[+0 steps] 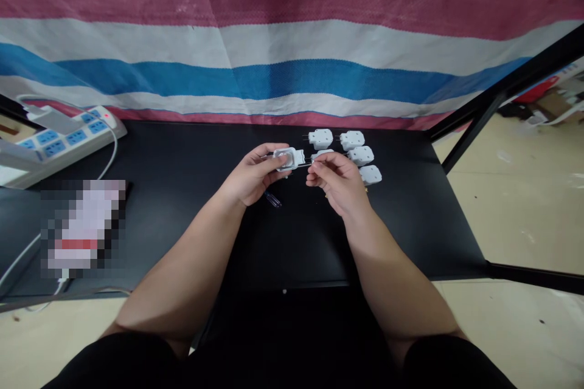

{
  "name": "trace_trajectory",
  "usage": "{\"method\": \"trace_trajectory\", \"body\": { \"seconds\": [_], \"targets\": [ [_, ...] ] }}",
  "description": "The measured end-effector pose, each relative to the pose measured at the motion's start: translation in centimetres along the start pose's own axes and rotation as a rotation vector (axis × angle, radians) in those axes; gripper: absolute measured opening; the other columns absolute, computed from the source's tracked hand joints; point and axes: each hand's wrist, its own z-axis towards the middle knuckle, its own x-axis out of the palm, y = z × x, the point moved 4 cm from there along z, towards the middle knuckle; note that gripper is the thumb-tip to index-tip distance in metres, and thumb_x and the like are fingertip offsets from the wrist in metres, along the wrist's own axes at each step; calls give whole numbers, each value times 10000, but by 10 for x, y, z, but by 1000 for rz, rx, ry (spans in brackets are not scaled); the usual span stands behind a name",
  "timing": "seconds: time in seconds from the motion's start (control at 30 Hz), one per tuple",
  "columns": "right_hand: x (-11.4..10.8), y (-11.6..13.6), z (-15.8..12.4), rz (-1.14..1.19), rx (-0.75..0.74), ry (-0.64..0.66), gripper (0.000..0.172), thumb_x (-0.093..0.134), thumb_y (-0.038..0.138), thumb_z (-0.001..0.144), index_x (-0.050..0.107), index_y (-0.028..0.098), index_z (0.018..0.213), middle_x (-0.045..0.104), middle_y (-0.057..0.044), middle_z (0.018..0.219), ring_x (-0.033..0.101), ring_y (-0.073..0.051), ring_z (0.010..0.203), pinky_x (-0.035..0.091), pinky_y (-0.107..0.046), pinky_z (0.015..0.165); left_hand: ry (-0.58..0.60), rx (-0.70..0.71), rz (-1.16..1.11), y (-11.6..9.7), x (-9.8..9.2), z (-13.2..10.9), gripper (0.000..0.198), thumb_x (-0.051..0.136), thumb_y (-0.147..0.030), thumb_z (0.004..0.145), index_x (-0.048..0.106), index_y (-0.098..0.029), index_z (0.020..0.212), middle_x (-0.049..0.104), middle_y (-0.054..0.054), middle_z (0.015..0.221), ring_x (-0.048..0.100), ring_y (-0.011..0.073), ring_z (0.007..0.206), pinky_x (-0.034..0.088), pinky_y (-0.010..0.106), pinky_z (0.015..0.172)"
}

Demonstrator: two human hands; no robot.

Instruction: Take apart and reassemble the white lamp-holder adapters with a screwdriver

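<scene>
My left hand (250,173) is closed around a small white plastic housing (296,158), its thumb pressed on the hollow inner side. Close by on the right, my right hand (337,179) pinches a thin metal pin (306,165) that reaches to the housing's end. What lies deeper between those fingertips is hidden. Beyond the right hand stand several similar white housings, among them one at the back (320,138) and one at the side (370,175); thin pins stick out of some to the left. A dark blue slender item (274,199) lies below my left hand.
A white power strip (91,140) with blue sockets and a plugged-in charger stands at the left. In front of it lies a blurred-out phone-like object (84,225) with a white cable (64,279). A striped sheet (292,42) hangs behind the black table (182,146); a black metal frame (474,109) borders the right.
</scene>
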Motion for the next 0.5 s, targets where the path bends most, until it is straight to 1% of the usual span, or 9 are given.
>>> {"method": "trace_trajectory", "body": {
  "seconds": [0.13, 0.27, 0.5],
  "targets": [
    [4, -3, -1, -42, 4, 6, 454, 912, 628, 836, 703, 266, 1013, 777, -7, 909, 797, -194, 844, 739, -415, 824, 26, -13, -1, 2, 3, -1, 343, 1028, -214, 770, 847, -217, 1062, 846, 31, 1047, 818, 156, 956, 693, 254, 872],
    [5, -6, 0, -8, 13, -14, 460, 940, 616, 814, 709, 257, 987, 769, 1, 882, 788, -185, 818, 738, -400, 810, 52, -14, -2, 3, 4, -2, 328, 1023, -233, 783, 851, -216, 1062, 851, 40, 1067, 823, 167, 983, 697, 271, 901],
    [3, -5, 1, 75, 42, -9, 470, 995, 564, 760, 726, 245, 977, 743, 14, 855, 754, -157, 778, 724, -357, 777, 117, 9, -1, 7, 0, 0, 413, 1055, -172, 722, 854, -220, 1079, 854, 17, 1030, 834, 153, 966, 693, 241, 901]
  ]
}}
